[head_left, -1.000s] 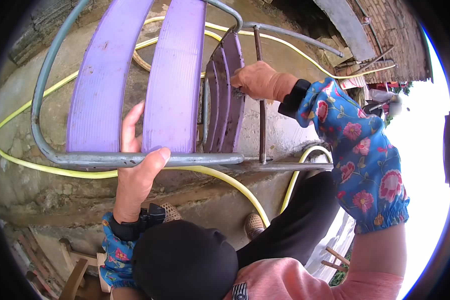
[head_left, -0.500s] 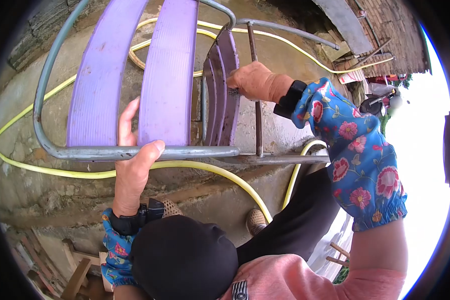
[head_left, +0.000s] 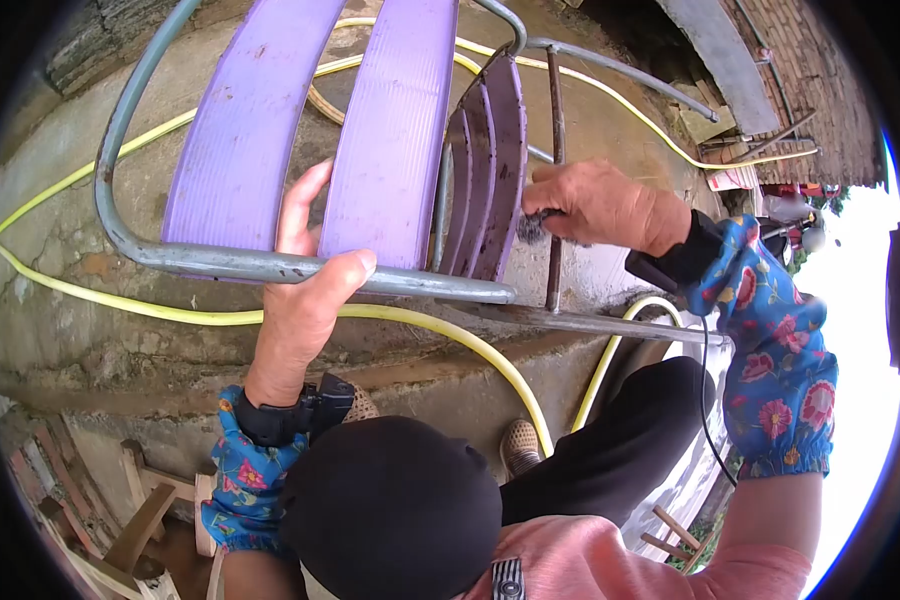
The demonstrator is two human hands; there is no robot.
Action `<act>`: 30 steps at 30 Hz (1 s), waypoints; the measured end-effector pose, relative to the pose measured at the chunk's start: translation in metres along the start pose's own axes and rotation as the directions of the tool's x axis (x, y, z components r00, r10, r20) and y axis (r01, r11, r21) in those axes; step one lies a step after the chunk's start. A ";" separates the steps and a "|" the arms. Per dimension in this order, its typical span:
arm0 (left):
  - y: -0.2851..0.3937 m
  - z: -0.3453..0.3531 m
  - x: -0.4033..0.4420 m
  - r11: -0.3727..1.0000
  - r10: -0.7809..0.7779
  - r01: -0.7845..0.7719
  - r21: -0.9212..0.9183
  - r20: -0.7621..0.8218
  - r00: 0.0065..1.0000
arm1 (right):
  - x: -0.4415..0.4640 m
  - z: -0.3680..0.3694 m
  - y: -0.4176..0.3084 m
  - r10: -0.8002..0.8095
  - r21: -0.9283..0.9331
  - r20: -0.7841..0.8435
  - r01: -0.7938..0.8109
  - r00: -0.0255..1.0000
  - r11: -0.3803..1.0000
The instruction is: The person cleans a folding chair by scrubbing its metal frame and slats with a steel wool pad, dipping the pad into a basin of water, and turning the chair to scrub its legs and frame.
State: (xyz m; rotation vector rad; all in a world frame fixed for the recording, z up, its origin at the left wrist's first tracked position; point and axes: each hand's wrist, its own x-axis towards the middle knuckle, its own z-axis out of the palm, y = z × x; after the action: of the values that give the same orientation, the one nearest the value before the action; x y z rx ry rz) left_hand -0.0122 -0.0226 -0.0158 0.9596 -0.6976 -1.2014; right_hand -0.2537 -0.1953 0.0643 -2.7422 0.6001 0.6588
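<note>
A chair with a grey metal tube frame (head_left: 200, 260) and purple plastic slats (head_left: 395, 130) lies tipped over before me. My left hand (head_left: 300, 325) is closed around the lower tube, thumb in front, with fingers reaching up between two wide slats. My right hand (head_left: 610, 205) pinches a dark, wiry scouring pad (head_left: 533, 229), partly covered by the fingers. The pad is at the edge of the dirt-marked narrower slats (head_left: 506, 165), beside a rusty crossbar (head_left: 556, 130). Whether it touches them I cannot tell.
A yellow hose (head_left: 450, 343) loops over the wet concrete ground (head_left: 100, 380), behind and below the chair. At lower left stands wooden furniture (head_left: 150, 525). A brick wall (head_left: 820, 80) rises at upper right. My shoe (head_left: 519, 445) rests below the hose.
The chair and my left hand appear shifted right in view. My right hand has drawn back rightward from the narrower slats, bringing the scouring pad more into sight.
</note>
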 end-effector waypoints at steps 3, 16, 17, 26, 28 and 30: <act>0.002 -0.004 0.000 0.997 -0.076 0.076 0.007 0.041 0.996 | -0.027 0.014 -0.031 -0.004 -0.111 0.247 0.032 0.969 0.993; 0.002 -0.006 -0.008 0.995 -0.094 0.096 -0.030 0.061 0.994 | -0.030 0.017 0.000 0.083 0.167 -0.005 -0.081 0.997 0.983; 0.001 -0.006 -0.004 0.997 -0.065 0.069 -0.043 0.075 0.995 | -0.024 0.012 0.008 0.151 0.158 0.006 -0.150 0.989 0.976; -0.001 0.010 0.024 0.977 0.044 -0.038 -0.212 0.022 0.999 | -0.080 -0.016 -0.113 -0.023 0.426 0.161 -0.049 0.987 0.903; -0.004 0.013 0.043 0.976 0.138 -0.136 -0.169 0.000 0.990 | -0.099 0.028 -0.116 -0.045 0.404 0.240 -0.057 0.970 0.913; 0.010 0.024 0.047 0.965 0.117 -0.126 -0.228 -0.052 0.992 | -0.118 0.085 -0.095 0.044 0.132 0.305 -0.088 0.951 0.987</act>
State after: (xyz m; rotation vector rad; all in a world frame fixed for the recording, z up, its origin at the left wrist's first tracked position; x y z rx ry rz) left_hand -0.0169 -0.0729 0.0013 0.7330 -0.5638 -1.1250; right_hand -0.3383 -0.0440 0.0616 -2.4314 0.6406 0.9859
